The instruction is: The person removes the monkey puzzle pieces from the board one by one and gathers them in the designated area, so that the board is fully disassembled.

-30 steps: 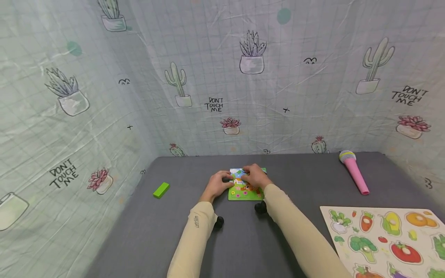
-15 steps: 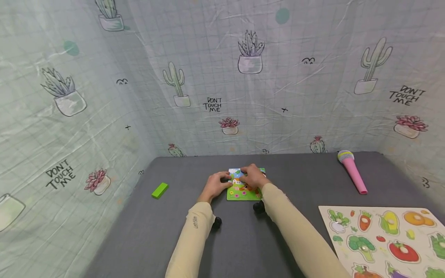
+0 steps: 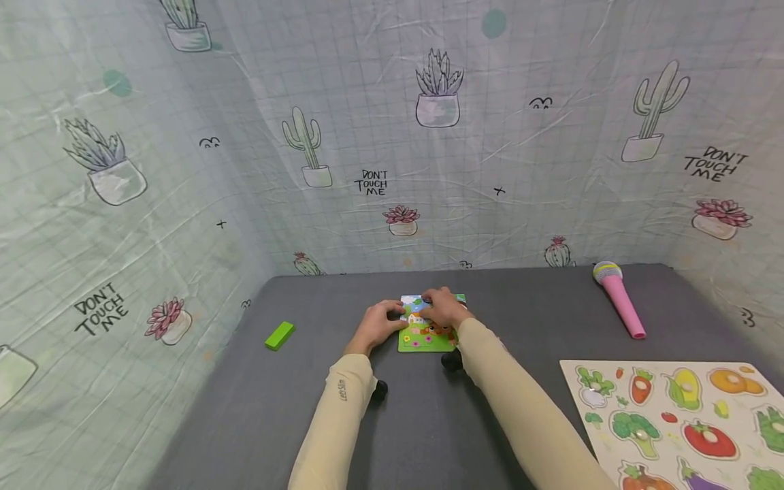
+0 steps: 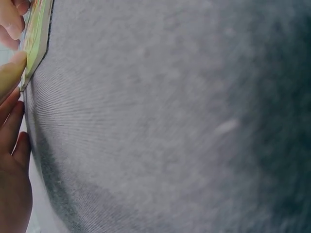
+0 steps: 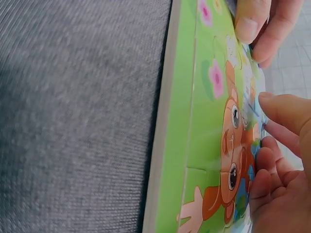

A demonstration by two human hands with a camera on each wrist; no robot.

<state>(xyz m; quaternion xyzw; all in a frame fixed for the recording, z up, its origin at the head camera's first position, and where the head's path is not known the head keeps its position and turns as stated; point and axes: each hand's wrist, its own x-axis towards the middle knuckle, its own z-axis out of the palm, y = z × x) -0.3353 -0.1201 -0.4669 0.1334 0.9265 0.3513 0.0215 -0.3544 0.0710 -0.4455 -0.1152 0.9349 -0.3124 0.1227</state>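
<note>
- The puzzle (image 3: pixel 420 333) is laid flat on the tabletop (image 3: pixel 416 429), at twelve o'clock from the person, between both hands.
- The left hand (image 3: pixel 378 324) is placed at the puzzle's nine o'clock edge, half open, thumb and fingers parted in a C; the edge is touched by the fingertips.
- The right hand (image 3: pixel 446 307) is set over the puzzle's one o'clock part, fingers bent, thumb and fingertips brought down to the picture; whether a piece is pinched cannot be told.
- From the puzzle, a green block (image 3: pixel 280 335) is seen at nine o'clock, a pink microphone (image 3: pixel 620 299) at three and a vegetable board (image 3: pixel 667 395) at four.
- By the right wrist view, a brown animal (image 5: pixel 227 148), cut lines and the puzzle's pale side are shown clearly.
- In the left wrist view, only a puzzle corner is caught, at eleven o'clock.
</note>
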